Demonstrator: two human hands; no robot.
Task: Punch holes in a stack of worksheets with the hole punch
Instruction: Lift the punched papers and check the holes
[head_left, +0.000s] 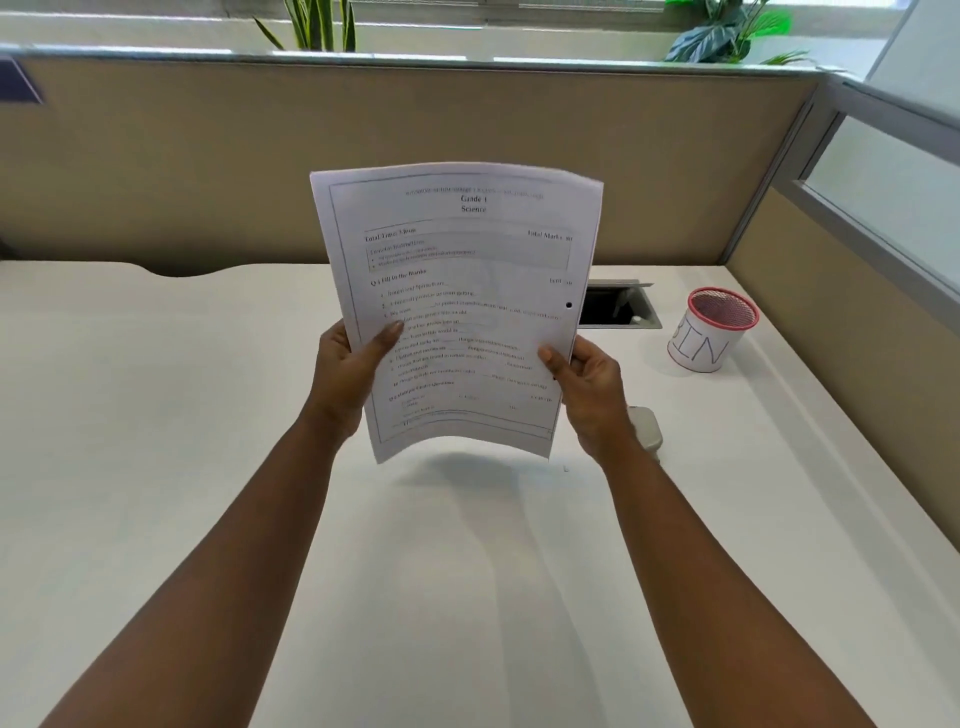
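two hands (348, 374) (589, 379) hold curved, hole-punched paper worksheets (462, 312) above smooth white desk (156, 415).

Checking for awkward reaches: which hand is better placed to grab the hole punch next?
Right hand: the hole punch sits just behind its wrist. The left hand is across the worksheets.

desk (156, 467) open left, mesh cup (711, 332) right

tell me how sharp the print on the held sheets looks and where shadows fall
Head view: on the white printed worksheets only the large headings read, the small lines blurred; a soft shadow lies on the white desk beneath them; wide-angle lens bows the beige partition.
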